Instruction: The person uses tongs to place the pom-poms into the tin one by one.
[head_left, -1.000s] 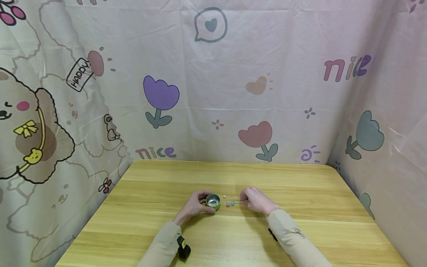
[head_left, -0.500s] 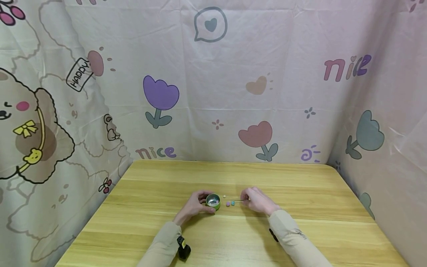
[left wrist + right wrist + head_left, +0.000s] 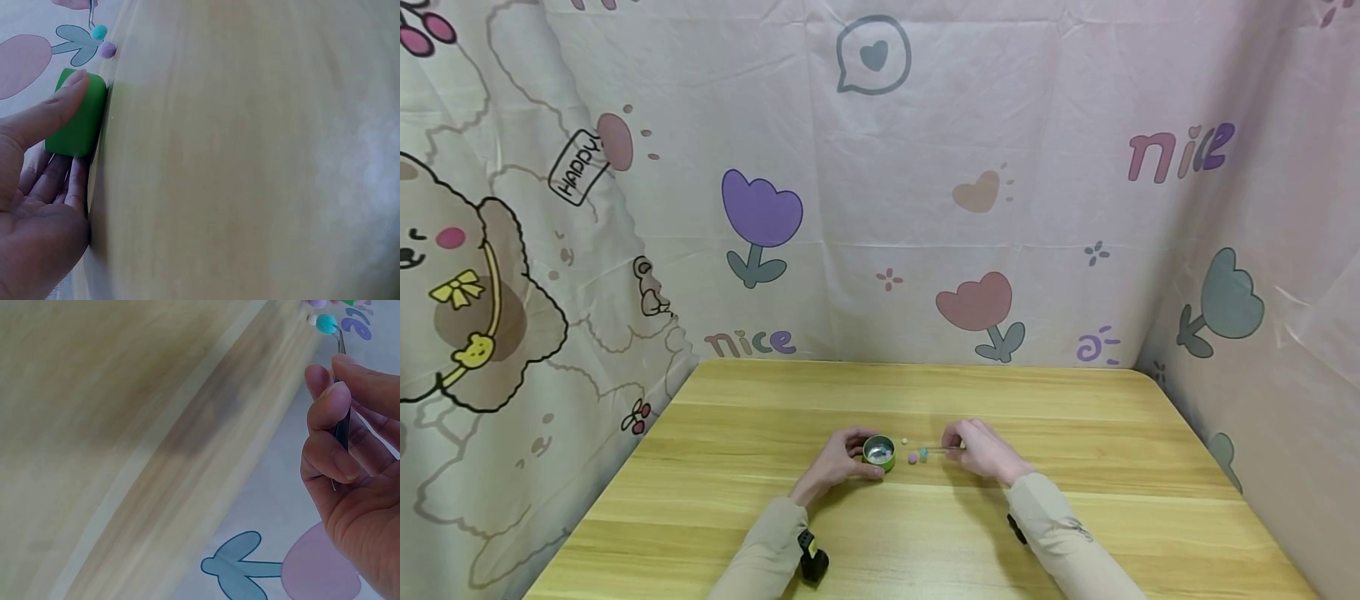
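My left hand holds a small round green tin upright on the table, the thumb on one side and fingers on the other. A pinkish bit shows inside the tin in the head view. My right hand pinches a pair of dark bent-tip tweezers between thumb and fingers. Their tips meet a turquoise pom-pom; whether it is off the table is hard to tell. Between the tin and the tweezers, a purple pom-pom lies on the wood. Slightly farther back sits a small whitish pom-pom.
The wood-grain table extends around both hands. Behind it hangs a printed cloth backdrop, with further cloth at the left and right sides. A black wrist device sits at the left sleeve.
The right hand and tweezers have shifted very slightly right and up in the head view. The turquoise pom-pom now looks a little higher. The left hand and tin stay still.
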Demonstrator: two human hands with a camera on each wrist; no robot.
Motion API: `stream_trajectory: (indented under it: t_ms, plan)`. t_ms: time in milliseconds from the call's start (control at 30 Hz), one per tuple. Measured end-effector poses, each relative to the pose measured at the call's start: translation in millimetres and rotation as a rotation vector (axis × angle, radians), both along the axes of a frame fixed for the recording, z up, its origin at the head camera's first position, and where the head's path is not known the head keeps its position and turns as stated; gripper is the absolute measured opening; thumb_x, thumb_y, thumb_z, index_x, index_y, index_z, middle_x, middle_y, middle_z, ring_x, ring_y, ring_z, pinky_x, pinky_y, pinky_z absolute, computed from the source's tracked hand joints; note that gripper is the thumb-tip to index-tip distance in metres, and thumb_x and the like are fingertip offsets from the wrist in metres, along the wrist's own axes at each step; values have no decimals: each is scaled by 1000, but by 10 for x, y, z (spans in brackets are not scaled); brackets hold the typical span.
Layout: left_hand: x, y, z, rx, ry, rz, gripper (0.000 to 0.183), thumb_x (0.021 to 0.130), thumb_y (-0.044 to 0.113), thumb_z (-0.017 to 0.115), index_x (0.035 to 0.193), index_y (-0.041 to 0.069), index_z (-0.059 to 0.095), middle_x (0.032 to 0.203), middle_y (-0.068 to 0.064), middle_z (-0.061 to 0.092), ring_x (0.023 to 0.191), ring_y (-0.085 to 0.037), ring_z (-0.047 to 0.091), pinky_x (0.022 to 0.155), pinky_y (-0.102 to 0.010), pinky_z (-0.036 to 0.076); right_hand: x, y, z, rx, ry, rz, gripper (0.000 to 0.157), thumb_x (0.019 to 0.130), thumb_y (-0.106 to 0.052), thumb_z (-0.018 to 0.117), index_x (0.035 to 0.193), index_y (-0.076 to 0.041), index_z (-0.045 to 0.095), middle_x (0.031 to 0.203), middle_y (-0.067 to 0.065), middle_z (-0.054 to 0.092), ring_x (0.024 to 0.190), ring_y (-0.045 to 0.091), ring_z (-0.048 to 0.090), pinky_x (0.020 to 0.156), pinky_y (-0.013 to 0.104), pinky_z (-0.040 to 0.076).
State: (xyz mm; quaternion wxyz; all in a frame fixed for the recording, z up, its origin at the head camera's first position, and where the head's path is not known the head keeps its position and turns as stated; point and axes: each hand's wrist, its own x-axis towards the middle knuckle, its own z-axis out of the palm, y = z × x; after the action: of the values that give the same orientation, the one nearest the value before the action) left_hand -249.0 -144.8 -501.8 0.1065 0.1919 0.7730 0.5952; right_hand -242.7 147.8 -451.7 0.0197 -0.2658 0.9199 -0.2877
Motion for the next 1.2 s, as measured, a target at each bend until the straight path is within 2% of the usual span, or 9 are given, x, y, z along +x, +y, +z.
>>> stream_trajectory:
  t_ms: [500, 800, 1200]
  plan:
    - [-5, 6, 0, -3, 2, 7, 63, 76, 0, 85, 132, -9, 56, 129, -28, 61, 118, -36, 61, 106, -49, 50, 30, -38, 79, 2, 24, -24, 6, 91, -5, 70, 95, -6, 73, 84, -5, 69, 76, 5, 56, 67, 20, 47]
    - [-1, 6, 9, -5, -2, 4, 64, 76, 1, 85, 132, -8, 56, 129, -28, 61, 117, -35, 61, 106, -48, 50, 32, -90, 131, -20, 59, -13, 6, 93, -9, 69, 92, -4, 73, 84, -4, 70, 76, 8, 59, 65, 18, 47]
    - [9, 3, 10, -2, 6, -3, 63, 77, 1, 84, 133, -9, 55, 130, -29, 61, 119, -38, 60, 107, -51, 49, 33, -211, 220, -23, 74, 7, 5, 93, -8, 69, 92, -6, 73, 84, -4, 70, 73, 6, 55, 63, 18, 45]
